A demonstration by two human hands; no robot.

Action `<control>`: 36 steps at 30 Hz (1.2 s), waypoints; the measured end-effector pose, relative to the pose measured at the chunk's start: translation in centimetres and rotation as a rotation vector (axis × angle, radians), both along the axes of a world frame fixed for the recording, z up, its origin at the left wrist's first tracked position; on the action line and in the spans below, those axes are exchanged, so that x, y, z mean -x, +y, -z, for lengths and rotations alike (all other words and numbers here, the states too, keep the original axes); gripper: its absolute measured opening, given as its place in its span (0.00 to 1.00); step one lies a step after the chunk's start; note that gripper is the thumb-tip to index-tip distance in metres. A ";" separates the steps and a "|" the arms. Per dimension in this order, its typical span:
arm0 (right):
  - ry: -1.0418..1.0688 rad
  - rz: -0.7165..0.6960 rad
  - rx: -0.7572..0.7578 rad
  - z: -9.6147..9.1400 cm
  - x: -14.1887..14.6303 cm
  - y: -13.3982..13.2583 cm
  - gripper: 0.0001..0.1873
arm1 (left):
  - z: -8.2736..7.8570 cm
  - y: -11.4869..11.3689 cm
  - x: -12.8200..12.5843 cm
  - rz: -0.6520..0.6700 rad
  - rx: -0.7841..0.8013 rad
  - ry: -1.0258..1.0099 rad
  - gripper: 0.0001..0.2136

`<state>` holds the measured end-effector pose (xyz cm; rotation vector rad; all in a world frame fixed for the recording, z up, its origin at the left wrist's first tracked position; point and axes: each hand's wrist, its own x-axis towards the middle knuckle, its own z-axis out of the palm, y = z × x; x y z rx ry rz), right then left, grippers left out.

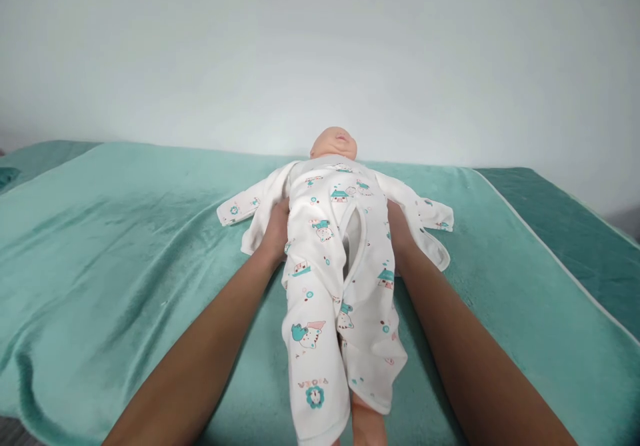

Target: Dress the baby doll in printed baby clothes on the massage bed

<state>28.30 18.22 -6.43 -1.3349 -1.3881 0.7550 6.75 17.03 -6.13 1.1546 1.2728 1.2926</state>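
Observation:
A baby doll (pixel 334 145) lies on its back, head toward the wall. It is dressed in white printed trousers (pixel 320 279) that reach up over its chest, with a slit at the crotch. A white printed baby jacket (pixel 257 196) lies open at both sides, its sleeves spread outward. My left hand (pixel 277 229) is against the doll's side on the left, between jacket and trousers. On the other side, my right hand (pixel 399 229) sits at the same height. The fingers of both hands are hidden behind the doll and cloth, so their grip does not show.
A light green blanket (pixel 150 233) with soft creases covers the bed under the doll. Darker green bedding (pixel 565 233) shows past its white edge at the right. Behind the bed stands a pale wall (pixel 320 53).

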 end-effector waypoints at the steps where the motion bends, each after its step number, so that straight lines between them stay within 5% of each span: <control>1: -0.005 0.009 0.006 0.0 0.1 0.0 0.13 | -0.1 0.0 0.0 -0.033 0.012 0.001 0.16; 9: -0.068 0.081 -0.017 0.3 0.2 0.0 0.14 | -0.1 0.7 0.5 -0.018 -0.140 0.182 0.09; 15: 0.035 0.193 0.022 0.5 0.3 0.0 0.12 | 0.2 1.1 0.1 -0.132 -0.091 0.119 0.09; 22: -0.076 0.235 -0.255 0.4 -0.4 0.6 0.07 | 1.4 3.0 1.1 -0.195 -0.326 0.296 0.10; 27: -0.151 0.001 -0.326 -0.1 -1.2 2.8 0.06 | 0.3 5.5 1.7 0.017 -0.533 0.418 0.08; 36: -0.200 -0.312 -0.144 -1.8 -1.8 4.7 0.11 | -2.7 7.2 3.4 0.468 -0.250 0.402 0.13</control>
